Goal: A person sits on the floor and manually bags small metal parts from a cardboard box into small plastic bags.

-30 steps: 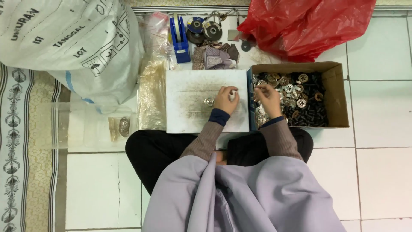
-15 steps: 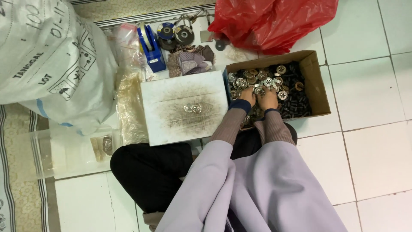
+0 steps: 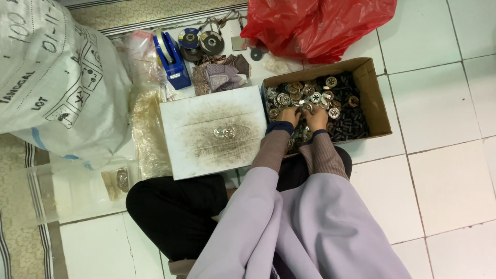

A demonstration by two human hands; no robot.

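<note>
Both hands worked among the round metal parts point(image 3: 315, 98) in the cardboard box point(image 3: 380, 111): the left hand point(image 3: 289, 114) and right hand point(image 3: 316, 118) seemed curled over pieces, though their grip could not be told. The step appeared to be picking; next, a piece would need carrying toward nine o'clock to the stained white board point(image 3: 175, 155), where two parts point(image 3: 225, 133) lay.

A white tiled floor point(image 3: 444, 170) carries a cardboard box point(image 3: 374, 98) of round metal parts and, touching its left side, a stained white board point(image 3: 206, 155). Behind them lie a red plastic bag point(image 3: 320, 26), a blue tape dispenser point(image 3: 173, 59) and a large white sack point(image 3: 57, 77).
</note>
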